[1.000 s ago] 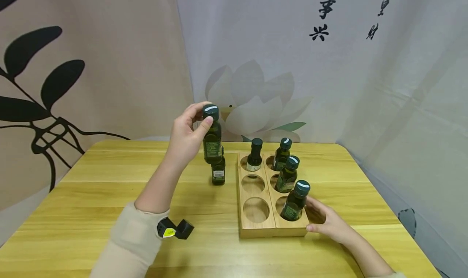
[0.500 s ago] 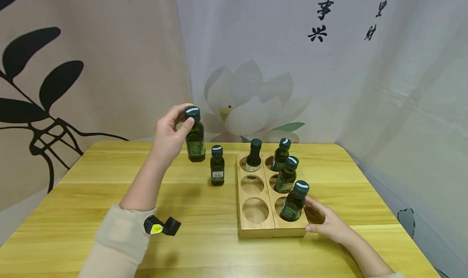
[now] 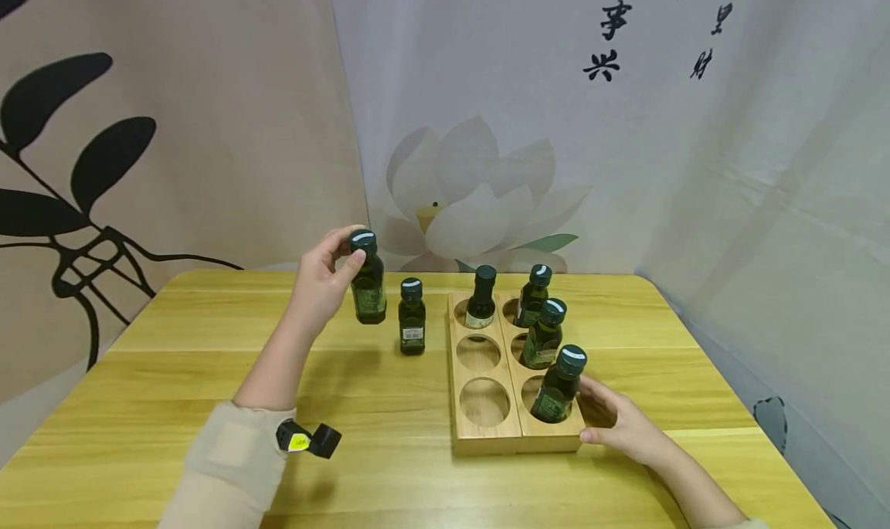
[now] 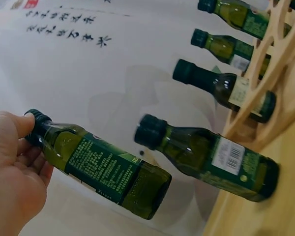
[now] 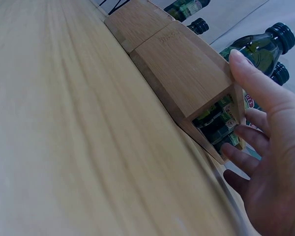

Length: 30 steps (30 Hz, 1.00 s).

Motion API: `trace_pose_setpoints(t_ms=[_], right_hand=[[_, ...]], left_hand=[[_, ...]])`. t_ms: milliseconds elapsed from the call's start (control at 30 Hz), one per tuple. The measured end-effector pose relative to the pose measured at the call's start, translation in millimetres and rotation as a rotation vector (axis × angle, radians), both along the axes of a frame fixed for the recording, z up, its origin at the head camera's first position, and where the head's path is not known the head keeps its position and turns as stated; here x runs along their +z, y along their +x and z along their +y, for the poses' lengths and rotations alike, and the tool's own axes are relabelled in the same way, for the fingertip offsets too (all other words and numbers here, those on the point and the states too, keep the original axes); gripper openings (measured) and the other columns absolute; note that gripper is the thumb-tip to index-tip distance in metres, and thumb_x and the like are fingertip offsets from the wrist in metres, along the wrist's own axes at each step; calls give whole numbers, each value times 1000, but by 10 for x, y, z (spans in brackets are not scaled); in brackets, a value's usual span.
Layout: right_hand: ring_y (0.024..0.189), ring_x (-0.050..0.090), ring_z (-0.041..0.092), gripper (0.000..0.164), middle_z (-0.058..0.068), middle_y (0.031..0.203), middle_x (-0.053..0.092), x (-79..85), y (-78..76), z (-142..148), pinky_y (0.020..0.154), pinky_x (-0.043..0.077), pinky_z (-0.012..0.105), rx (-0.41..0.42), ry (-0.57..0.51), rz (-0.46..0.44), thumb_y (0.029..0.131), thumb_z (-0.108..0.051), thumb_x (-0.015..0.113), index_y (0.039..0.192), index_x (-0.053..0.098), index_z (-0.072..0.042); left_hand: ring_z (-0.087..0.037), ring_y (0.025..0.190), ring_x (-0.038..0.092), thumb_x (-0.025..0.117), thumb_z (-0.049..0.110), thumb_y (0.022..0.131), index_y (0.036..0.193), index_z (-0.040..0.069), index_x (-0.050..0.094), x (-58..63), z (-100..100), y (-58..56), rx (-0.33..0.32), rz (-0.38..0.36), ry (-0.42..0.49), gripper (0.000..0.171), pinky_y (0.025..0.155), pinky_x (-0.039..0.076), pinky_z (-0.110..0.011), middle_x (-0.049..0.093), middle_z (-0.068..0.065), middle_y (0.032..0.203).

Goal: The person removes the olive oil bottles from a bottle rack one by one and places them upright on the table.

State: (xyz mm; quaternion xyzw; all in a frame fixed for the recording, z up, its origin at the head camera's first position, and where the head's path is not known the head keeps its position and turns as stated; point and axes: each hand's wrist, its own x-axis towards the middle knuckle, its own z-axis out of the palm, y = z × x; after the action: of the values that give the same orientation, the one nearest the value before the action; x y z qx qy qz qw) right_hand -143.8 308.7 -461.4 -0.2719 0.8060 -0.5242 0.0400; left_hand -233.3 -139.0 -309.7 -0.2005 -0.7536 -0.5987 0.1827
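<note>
My left hand [image 3: 318,278] pinches the dark cap of a small green oil bottle [image 3: 368,289], thumb in front and fingers behind. In the left wrist view that bottle [image 4: 103,167] shows a green printed label, and its base is clear of the table. Just to its right stands a similar oil bottle [image 3: 412,320] with a white barcode sticker. My right hand [image 3: 622,425] rests at the front right corner of a wooden bottle rack [image 3: 488,444]. In the right wrist view its thumb touches the corner edge, with the fingers loosely spread along the side.
The rack's right column holds three oil bottles [image 3: 545,336] in its round holes. A slimmer dark bottle [image 3: 482,301] stands in the back left hole; the two holes in front of it show bare wood. Behind the table [image 3: 174,359] hangs a printed cloth [image 3: 480,89].
My left hand has carried its bottle left, away from in front of the standing bottle, then lowered it slightly. My right hand stays at the rack's corner.
</note>
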Motion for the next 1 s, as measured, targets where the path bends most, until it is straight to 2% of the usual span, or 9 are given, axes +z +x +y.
trace_pose_setpoints(t_ms=[467, 733, 1000], right_hand=[[121, 44, 3, 80, 35, 133, 44, 16, 13, -11, 99, 34, 20, -10, 15, 13, 79, -5, 77, 142, 29, 14], [122, 44, 4, 80, 37, 134, 42, 25, 17, -22, 100, 34, 22, 6, -2, -7, 80, -5, 76, 141, 29, 15], [122, 44, 3, 80, 36, 134, 42, 18, 10, -15, 100, 34, 21, 0, 1, -4, 80, -5, 76, 142, 29, 15]], left_hand=[[-24, 111, 51, 55, 5, 97, 132, -2, 53, -372, -10, -79, 18, -119, 13, 36, 85, 47, -18, 54, -15, 124], [-27, 112, 52, 55, 2, 96, 131, -5, 52, -606, -28, -150, 26, -139, 9, 36, 85, 46, -17, 55, -19, 124], [-31, 114, 52, 56, -2, 95, 132, -7, 50, -760, -24, -189, 34, -162, 9, 38, 86, 47, -17, 54, -23, 126]])
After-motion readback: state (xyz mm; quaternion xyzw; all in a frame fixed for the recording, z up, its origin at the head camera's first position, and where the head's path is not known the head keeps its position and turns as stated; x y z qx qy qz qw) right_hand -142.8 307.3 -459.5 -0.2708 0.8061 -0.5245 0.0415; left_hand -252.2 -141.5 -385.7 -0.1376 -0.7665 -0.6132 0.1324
